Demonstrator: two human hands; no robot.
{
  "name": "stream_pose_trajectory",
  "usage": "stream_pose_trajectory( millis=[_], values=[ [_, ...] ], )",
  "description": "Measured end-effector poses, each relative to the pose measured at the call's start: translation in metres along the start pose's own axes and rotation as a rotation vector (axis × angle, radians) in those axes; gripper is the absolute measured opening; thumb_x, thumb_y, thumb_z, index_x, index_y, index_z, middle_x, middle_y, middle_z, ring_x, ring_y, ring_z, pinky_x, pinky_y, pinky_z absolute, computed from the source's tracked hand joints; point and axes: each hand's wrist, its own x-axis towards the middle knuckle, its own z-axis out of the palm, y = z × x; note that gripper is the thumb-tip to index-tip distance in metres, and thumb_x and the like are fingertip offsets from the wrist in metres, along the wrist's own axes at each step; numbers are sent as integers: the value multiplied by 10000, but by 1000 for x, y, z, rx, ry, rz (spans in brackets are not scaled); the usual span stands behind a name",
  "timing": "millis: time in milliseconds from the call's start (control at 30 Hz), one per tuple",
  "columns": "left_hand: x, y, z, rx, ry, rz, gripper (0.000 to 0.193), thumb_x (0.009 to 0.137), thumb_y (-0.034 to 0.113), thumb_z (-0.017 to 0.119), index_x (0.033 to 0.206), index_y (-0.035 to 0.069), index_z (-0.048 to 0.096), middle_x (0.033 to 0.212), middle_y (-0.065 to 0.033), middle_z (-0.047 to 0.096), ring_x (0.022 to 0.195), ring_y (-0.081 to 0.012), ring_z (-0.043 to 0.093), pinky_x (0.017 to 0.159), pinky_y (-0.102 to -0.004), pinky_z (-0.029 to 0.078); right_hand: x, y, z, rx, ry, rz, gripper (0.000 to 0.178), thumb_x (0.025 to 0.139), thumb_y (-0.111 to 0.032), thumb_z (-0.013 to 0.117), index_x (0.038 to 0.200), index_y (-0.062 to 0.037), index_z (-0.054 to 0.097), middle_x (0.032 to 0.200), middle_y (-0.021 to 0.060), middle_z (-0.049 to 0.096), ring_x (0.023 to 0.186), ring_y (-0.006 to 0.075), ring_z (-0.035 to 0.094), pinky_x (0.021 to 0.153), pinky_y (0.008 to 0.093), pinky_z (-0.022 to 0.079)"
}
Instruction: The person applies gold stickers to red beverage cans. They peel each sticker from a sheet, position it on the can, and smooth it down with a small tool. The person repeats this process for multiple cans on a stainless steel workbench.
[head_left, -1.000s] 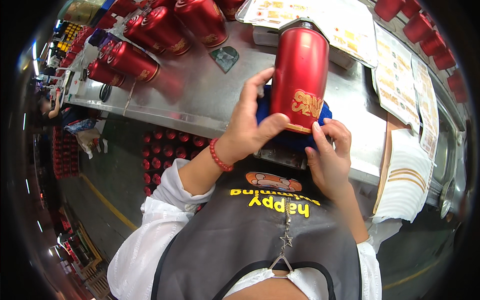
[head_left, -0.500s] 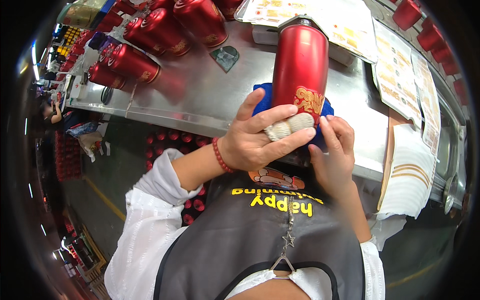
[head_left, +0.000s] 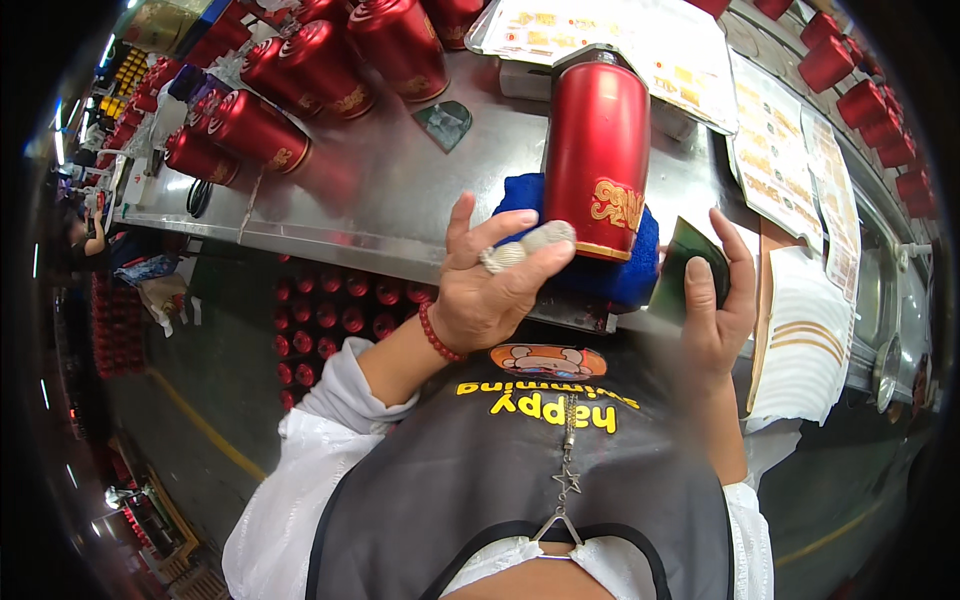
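A red metallic can (head_left: 597,130) with a raised gold emblem lies on a folded blue cloth (head_left: 632,282), its gold-rimmed end toward me. My left hand (head_left: 490,275) is at the left of that end, little finger raised and fingers apart. Two of its fingers seem to wear whitish knitted covers (head_left: 545,236). Whether their tips touch the can, I cannot tell. To the right of the cloth, my right hand (head_left: 722,310) grips a thin dark green scraper-like plate (head_left: 690,255) between thumb and fingers.
Several red cans (head_left: 395,45) stand at the far left of the metal table (head_left: 350,215). A similar dark green plate (head_left: 444,124) lies nearer. Printed decal sheets (head_left: 775,150) and a pale striped sheet (head_left: 815,335) are at the right. More red cans (head_left: 350,318) are below the table edge.
My right hand has moved right, away from the can, and the green plate now shows in it. My left hand has drawn back left from the emblem, leaving the can's near end uncovered.
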Motion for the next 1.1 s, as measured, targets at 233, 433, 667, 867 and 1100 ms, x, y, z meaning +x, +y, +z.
stream_pose_trajectory(
  millis=[233,433,667,867,1100],
  values=[
    [40,-3,7,-26,-69,160,433,821,124,716,1249,176,680,1134,-1,715,1209,-210,569,1237,-503,181,11,-8,30,149,-28,124,210,1007,-133,611,1172,-6,579,1008,33,643,918,92,583,845,234,481],
    [36,-2,20,-64,-78,-167,819,806,257,809,1491,27,423,1405,-201,558,1330,-406,489,1191,-571,188,16,-10,37,-86,-64,-7,188,978,-105,598,1131,3,578,874,43,638,781,102,579,714,259,494],
    [21,-5,14,-22,-132,-288,794,842,327,778,1485,22,429,1464,-184,511,1365,-414,449,1179,-590,220,14,-8,33,-100,-102,12,189,979,-116,593,1126,3,577,838,41,631,750,94,568,695,254,483],
    [47,-4,20,-32,-183,-84,766,823,323,784,1473,73,467,1493,-186,485,1385,-434,428,1147,-593,296,10,1,26,-77,-58,23,194,977,-135,610,1117,-2,593,872,71,664,778,138,612,722,287,508],
    [39,6,17,93,-155,-171,800,796,244,826,1473,46,448,1556,-235,384,1446,-425,354,1195,-593,172,12,0,24,-87,-117,16,209,969,-127,610,1140,-9,586,908,101,676,836,150,643,756,305,521]
  ],
)
